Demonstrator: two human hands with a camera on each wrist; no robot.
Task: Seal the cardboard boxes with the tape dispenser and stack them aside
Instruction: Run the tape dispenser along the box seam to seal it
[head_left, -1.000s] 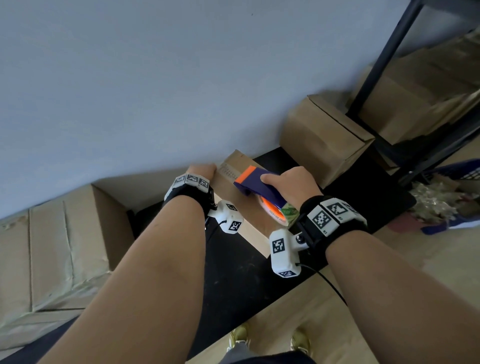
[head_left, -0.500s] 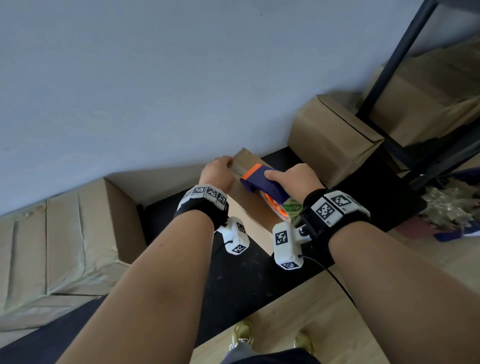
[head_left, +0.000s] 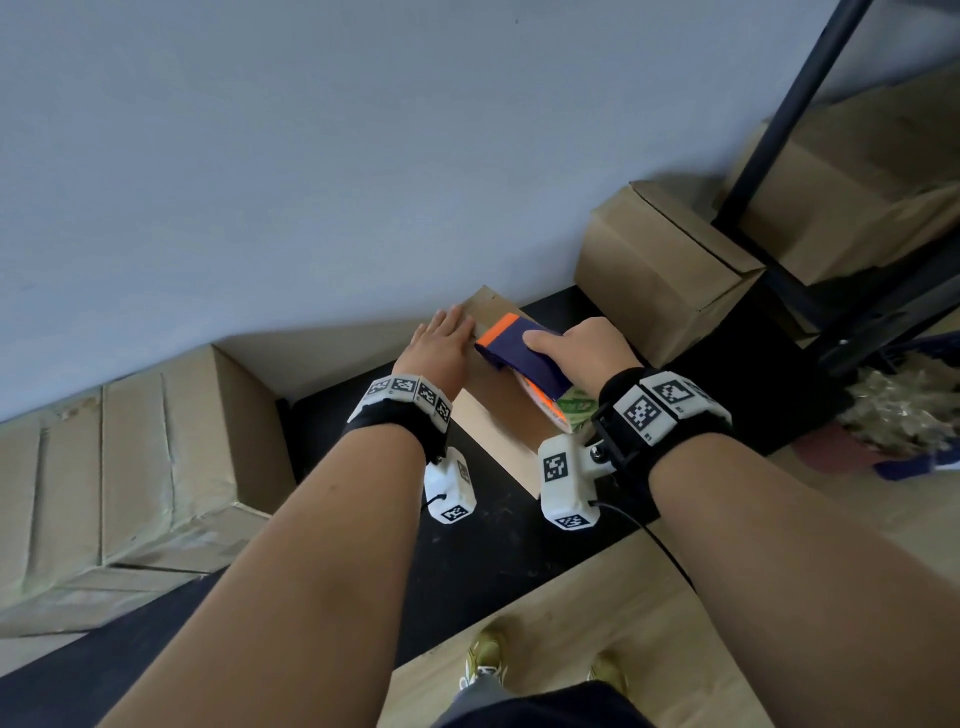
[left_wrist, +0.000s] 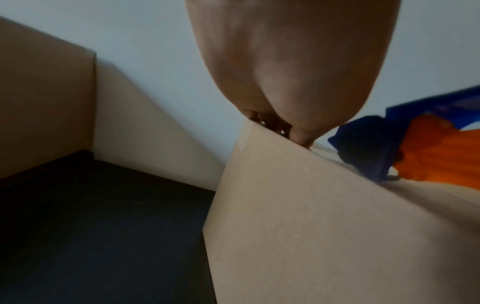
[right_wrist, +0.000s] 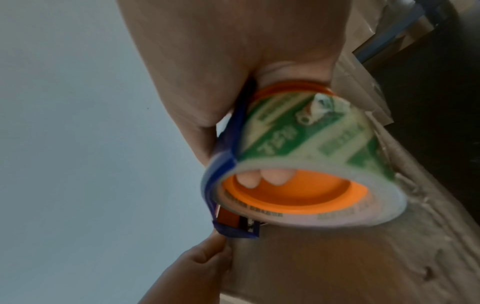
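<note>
A cardboard box (head_left: 498, 431) lies on the black table (head_left: 493, 545), its far end near the wall. My right hand (head_left: 582, 348) grips a blue and orange tape dispenser (head_left: 519, 353) with its front end down on the box top. In the right wrist view two fingertips (right_wrist: 259, 176) show inside the orange core of the tape roll (right_wrist: 298, 164). My left hand (head_left: 441, 343) lies with straight fingers on the box's far left edge, just left of the dispenser's nose. From the left wrist its fingertips (left_wrist: 298, 135) touch the box (left_wrist: 311, 226) edge beside the dispenser (left_wrist: 389, 152).
A large cardboard box (head_left: 156, 457) stands on the table at the left. Another box (head_left: 660, 270) sits at the back right against the wall. A black shelf frame (head_left: 779, 130) holding more boxes (head_left: 857, 197) rises at the right. Wooden floor (head_left: 597, 649) lies below the table edge.
My left hand has slid forward along the box to its far edge, fingers now stretched out. The dispenser has moved a little toward the far end of the box.
</note>
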